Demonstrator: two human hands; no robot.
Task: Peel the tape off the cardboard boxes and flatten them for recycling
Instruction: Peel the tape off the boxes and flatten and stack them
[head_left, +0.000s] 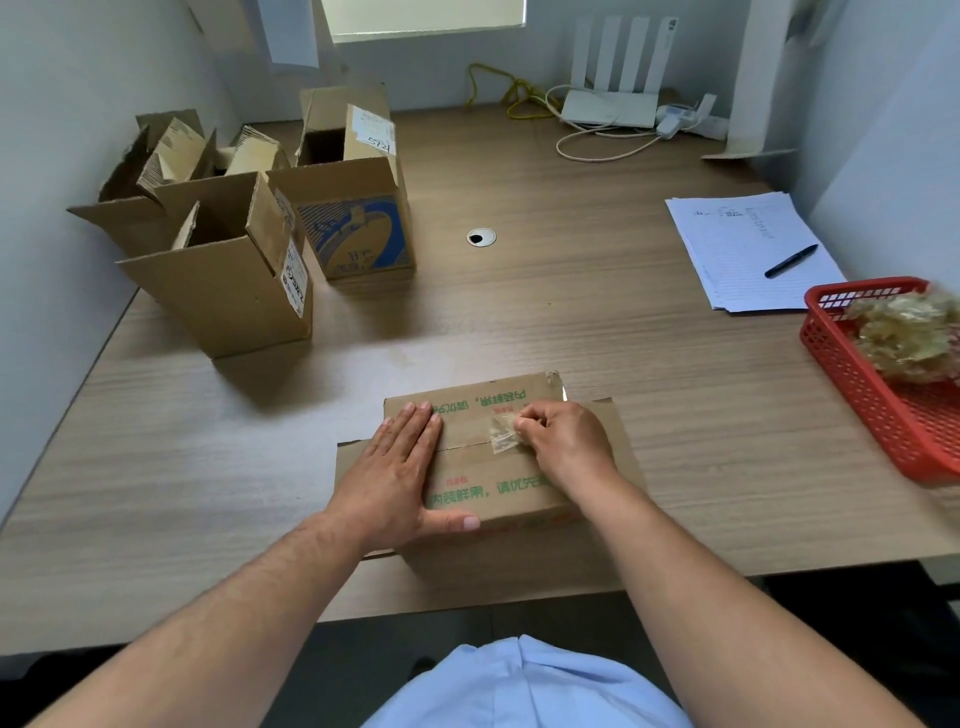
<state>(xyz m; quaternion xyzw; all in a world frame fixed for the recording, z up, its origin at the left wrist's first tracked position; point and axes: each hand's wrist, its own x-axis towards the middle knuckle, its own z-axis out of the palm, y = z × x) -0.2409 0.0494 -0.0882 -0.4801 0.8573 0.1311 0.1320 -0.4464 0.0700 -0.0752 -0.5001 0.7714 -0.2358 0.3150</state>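
Pinching a crumpled clear tape strip (503, 432), right hand (566, 441) fingers curl on it over the printed cardboard box (488, 478) at lower centre. Left hand (400, 473) lies flat, fingers straight, pressing the box top. Wood-grain desk (571, 322); open boxes (249, 223) upper left, red basket (872, 384) right, router (610, 106) by grey wall.
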